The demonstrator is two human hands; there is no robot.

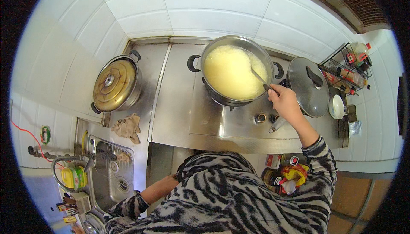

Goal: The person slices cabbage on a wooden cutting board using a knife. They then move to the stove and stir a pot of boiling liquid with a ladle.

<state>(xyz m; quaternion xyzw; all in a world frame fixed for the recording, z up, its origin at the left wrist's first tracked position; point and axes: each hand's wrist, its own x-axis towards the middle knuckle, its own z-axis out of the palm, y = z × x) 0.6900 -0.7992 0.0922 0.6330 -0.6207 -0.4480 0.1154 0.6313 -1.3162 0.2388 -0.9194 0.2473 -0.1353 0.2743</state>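
My right hand (284,101) grips the dark handle of a metal ladle or spoon (258,75), whose lower end is sunk in pale yellow, frothy liquid (229,73). That liquid fills much of a large steel pot (214,91) with two black side handles, set on the stove. Just right of my hand is a lidded pan, its glass lid (306,96) topped by a black knob and its grey handle pointing towards me. My left forearm shows low at the left, but the hand itself is hidden by my patterned top.
Left on the steel counter (174,105) stands a second pot with a browned lid (113,80), beside a crumpled tan cloth (127,128). A steel sink (109,176) is at lower left. Stove knobs (261,118), a white bowl (336,106) and a wire rack of bottles (347,70) lie rightward.
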